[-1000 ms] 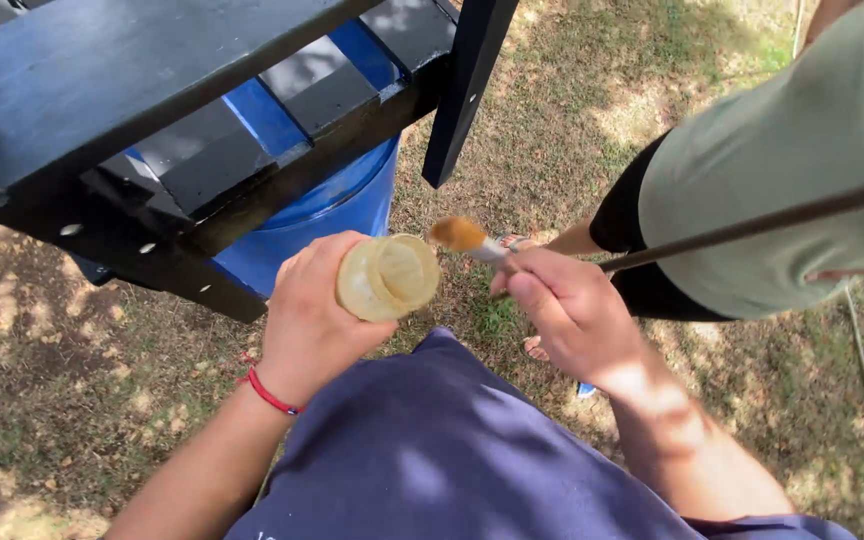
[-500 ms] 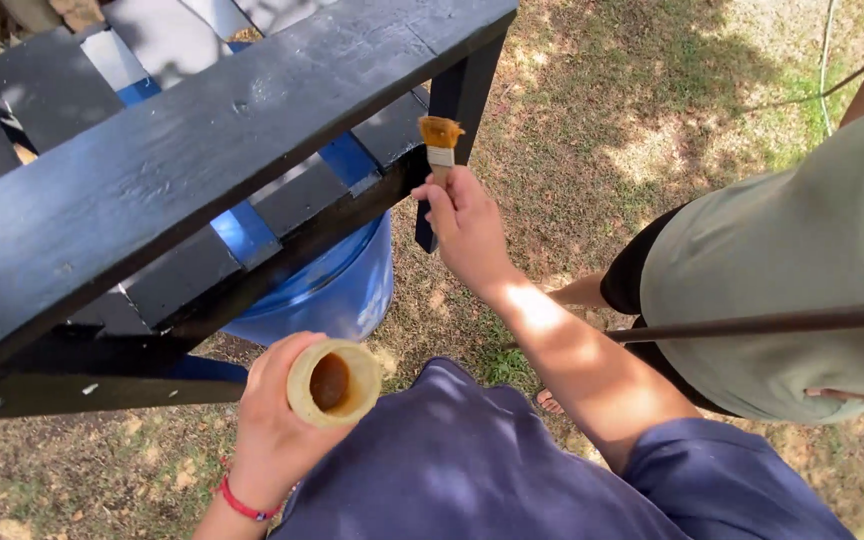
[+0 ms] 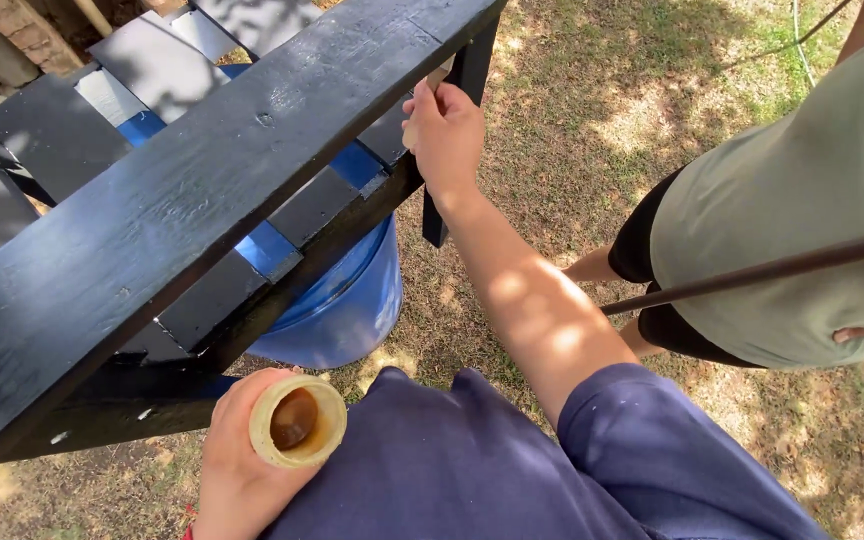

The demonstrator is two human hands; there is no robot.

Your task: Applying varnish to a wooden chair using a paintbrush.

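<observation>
The right hand [image 3: 444, 130] is closed around a brush handle [image 3: 439, 75]; only a pale sliver of it shows above the fingers, and the bristles are hidden behind the black wooden frame [image 3: 202, 210]. This grip sits up against the frame's far corner, just beside its black leg [image 3: 457, 130]. The left hand [image 3: 242, 455] wraps a small cream-coloured cup [image 3: 297, 420], tilted toward the camera, with brown liquid inside; it is held low, close to the person's navy shirt [image 3: 472, 470] and just under the frame's near edge. Beneath the black slats stands a blue barrel [image 3: 347, 300] on dry grass [image 3: 572, 100]. Another person in a green shirt [image 3: 802, 220] stands to the right, with a thin dark rod [image 3: 752, 272] crossing in front of them.
</observation>
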